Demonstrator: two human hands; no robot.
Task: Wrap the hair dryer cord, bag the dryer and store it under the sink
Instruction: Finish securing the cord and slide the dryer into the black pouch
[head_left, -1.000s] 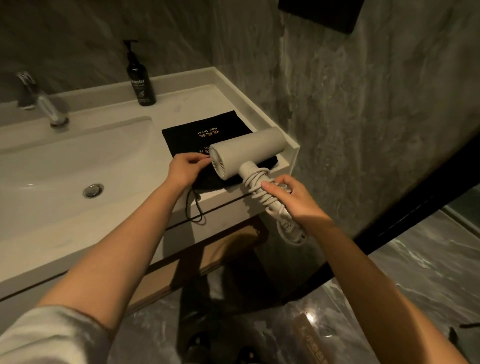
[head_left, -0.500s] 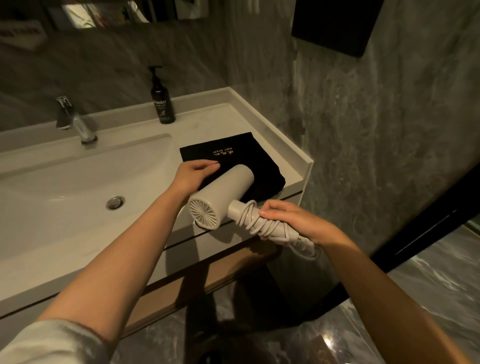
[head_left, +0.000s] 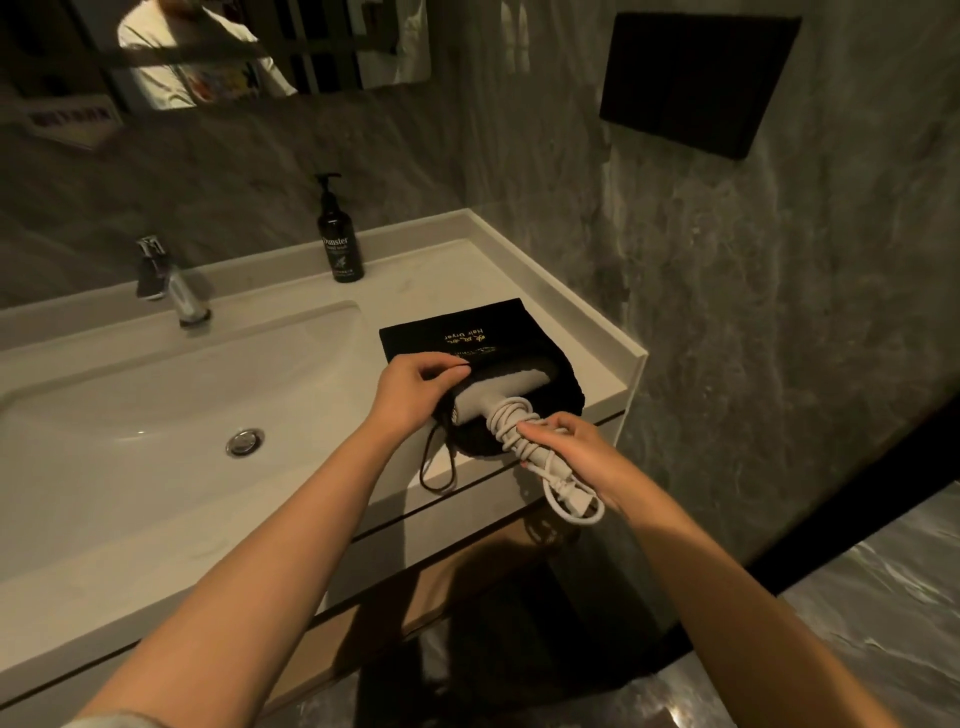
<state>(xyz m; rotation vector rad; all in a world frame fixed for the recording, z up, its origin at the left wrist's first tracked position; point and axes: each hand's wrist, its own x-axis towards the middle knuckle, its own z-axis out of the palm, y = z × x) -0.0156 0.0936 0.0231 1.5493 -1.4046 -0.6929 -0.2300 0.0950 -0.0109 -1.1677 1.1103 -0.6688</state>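
Note:
A black drawstring bag (head_left: 457, 330) with gold lettering lies on the right end of the vanity counter (head_left: 587, 332). The white hair dryer (head_left: 498, 392) has its barrel partly inside the bag's mouth, and only a strip of it shows. Its cord (head_left: 511, 423) is coiled around the handle, with the plug (head_left: 569, 493) and a loop hanging past the counter's front edge. My left hand (head_left: 415, 389) pinches the bag's upper rim and holds the mouth apart. My right hand (head_left: 582, 457) grips the cord-wrapped handle.
A dark pump bottle (head_left: 338, 236) stands at the back of the counter. The basin with its drain (head_left: 244, 441) and a chrome tap (head_left: 171, 283) lie to the left. The bag's drawstring (head_left: 434, 467) dangles over the front edge. An open shelf (head_left: 452, 577) sits under the counter.
The dryer went from lying on top of the bag to having its barrel inside the bag's mouth. My left hand moved from the dryer's head to the bag's rim.

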